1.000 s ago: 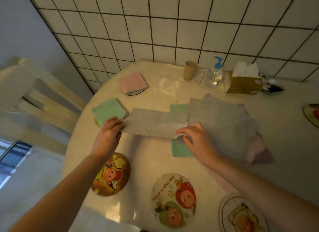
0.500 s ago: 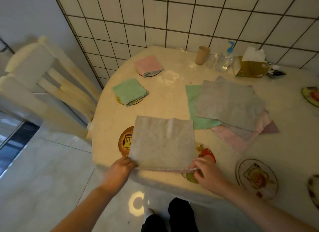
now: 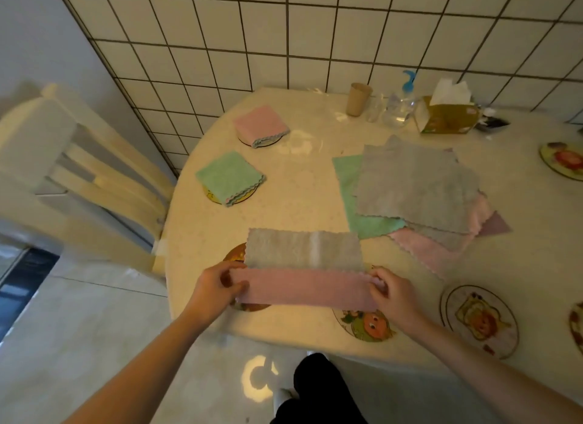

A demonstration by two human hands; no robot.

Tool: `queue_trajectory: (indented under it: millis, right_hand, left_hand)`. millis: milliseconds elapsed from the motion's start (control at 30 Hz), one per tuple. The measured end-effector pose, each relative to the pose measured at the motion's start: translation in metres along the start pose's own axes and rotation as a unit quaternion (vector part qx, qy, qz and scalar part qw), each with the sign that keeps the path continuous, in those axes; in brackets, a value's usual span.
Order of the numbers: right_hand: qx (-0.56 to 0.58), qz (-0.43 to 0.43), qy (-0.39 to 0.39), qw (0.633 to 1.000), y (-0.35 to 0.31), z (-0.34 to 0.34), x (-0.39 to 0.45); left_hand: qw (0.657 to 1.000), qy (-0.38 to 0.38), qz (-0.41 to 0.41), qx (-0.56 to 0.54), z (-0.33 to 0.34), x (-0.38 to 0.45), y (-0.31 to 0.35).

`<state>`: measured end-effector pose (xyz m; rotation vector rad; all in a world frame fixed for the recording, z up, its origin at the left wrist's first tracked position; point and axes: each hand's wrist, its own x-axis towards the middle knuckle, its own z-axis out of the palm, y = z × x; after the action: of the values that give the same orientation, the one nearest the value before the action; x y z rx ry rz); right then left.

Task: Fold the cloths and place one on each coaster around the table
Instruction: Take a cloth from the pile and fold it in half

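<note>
A grey cloth (image 3: pixel 303 250) with a pink underside lies at the table's near edge, its near edge turned up and over so the pink side shows. My left hand (image 3: pixel 217 284) pinches its left end, my right hand (image 3: pixel 389 292) its right end. It partly covers two picture coasters (image 3: pixel 235 254) (image 3: pixel 366 325). A folded green cloth (image 3: pixel 228 177) and a folded pink cloth (image 3: pixel 260 125) each rest on a coaster at the far left. A pile of unfolded cloths (image 3: pixel 413 183) lies in the middle.
More coasters (image 3: pixel 479 319) (image 3: pixel 561 160) lie at the right. By the tiled wall stand a paper cup (image 3: pixel 358 98), a pump bottle (image 3: pixel 399 105) and a tissue box (image 3: pixel 446 112). A wooden chair (image 3: pixel 72 168) stands left of the round table (image 3: pixel 284 209).
I drew the grey cloth off the pile to the table's near edge, laid it flat, and have now lifted its near edge up and over, showing the pink side.
</note>
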<state>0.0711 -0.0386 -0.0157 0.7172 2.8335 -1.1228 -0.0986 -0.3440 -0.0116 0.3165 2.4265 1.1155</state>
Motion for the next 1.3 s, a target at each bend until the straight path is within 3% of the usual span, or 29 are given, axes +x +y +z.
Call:
queue_trajectory:
  millis: [133, 367, 800, 1000, 1200, 1300]
  right_hand:
    - [0.013, 0.034, 0.023, 0.999, -0.003, -0.004, 0.050]
    - [-0.027, 0.065, -0.037, 0.997, 0.008, -0.003, 0.111]
    - [-0.117, 0.013, -0.119, 0.986, 0.014, -0.003, 0.139]
    - [-0.175, -0.010, -0.162, 0.971, 0.005, -0.002, 0.144]
    - [-0.175, -0.015, -0.141, 0.974, 0.004, -0.003, 0.142]
    - [-0.138, -0.005, -0.105, 0.985, 0.006, -0.001, 0.139]
  left_hand:
    - [0.996, 0.038, -0.073, -0.042, 0.008, 0.047, 0.012]
    - [0.992, 0.055, -0.109, 0.033, 0.024, 0.107, 0.019]
    - [0.987, 0.060, -0.108, 0.103, 0.028, 0.132, 0.022]
    - [0.984, 0.023, -0.126, 0.125, 0.031, 0.138, 0.023]
    - [0.994, 0.034, -0.081, 0.062, 0.029, 0.135, 0.026]
    - [0.995, 0.074, -0.067, 0.025, 0.026, 0.133, 0.031]
